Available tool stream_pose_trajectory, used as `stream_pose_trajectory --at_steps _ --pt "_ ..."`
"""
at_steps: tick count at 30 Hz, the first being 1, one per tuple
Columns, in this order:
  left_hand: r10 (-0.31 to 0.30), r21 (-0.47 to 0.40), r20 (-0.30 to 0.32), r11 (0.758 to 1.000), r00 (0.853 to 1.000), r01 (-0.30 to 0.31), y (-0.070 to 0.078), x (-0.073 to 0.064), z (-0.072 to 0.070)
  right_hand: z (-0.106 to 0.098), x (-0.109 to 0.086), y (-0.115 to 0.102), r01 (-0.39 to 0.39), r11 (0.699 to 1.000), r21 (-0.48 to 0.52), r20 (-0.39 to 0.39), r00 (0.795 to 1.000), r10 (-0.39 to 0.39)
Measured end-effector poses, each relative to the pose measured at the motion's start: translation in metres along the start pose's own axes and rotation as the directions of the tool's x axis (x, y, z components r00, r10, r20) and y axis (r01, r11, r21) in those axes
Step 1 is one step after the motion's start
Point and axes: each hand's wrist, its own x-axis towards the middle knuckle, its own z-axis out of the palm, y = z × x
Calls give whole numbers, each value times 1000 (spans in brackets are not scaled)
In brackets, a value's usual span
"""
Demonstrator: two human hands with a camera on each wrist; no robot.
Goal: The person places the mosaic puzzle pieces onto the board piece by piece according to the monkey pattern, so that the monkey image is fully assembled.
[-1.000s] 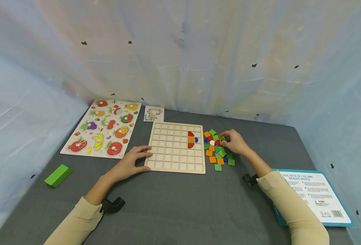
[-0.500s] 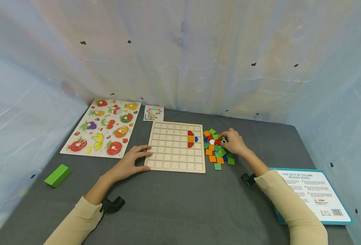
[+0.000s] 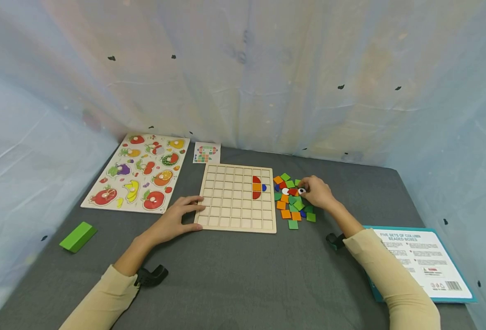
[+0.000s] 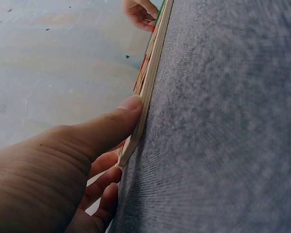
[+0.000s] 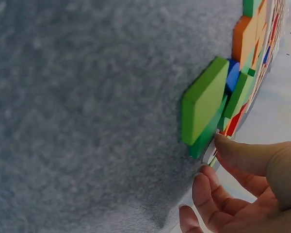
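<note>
My left hand (image 3: 181, 213) rests at the left edge of a wooden grid board (image 3: 230, 211), fingers spread along the side and thumb at the near left corner (image 4: 131, 133). In the board's right part sit red half-rounds (image 3: 257, 195), an orange square (image 3: 257, 187) and a blue half-round (image 3: 264, 188). At the far right of a pile of coloured tiles (image 3: 286, 214), my right hand (image 3: 318, 193) has thumb and forefinger at opposite sides of a white disc (image 3: 302, 191) with a black ring. The right wrist view shows this white disc (image 5: 210, 153) partly hidden between the fingertips.
A small pattern card (image 3: 207, 152) lies behind the board. To the left are a fruit puzzle (image 3: 122, 189) and a green block (image 3: 78, 237). A teal-edged box (image 3: 430, 261) lies under the right forearm. A pale curtain (image 3: 243, 91) hangs behind the table.
The right hand's fingertips have drawn back slightly to the right, uncovering more of the red tile and a green tile beside the white disc. The left hand stays at the board.
</note>
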Motion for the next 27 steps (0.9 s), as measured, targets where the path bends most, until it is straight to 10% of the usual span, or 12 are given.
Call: stream_pose_trajectory --at_steps 16,27 --pt "-11 4 8 1000 1000 11 -1 1 0 -7 -6 -5 77 996 37 160 984 -82" --pt "7 9 3 1000 1000 -7 -1 1 0 -1 -9 -9 73 997 13 129 989 -74"
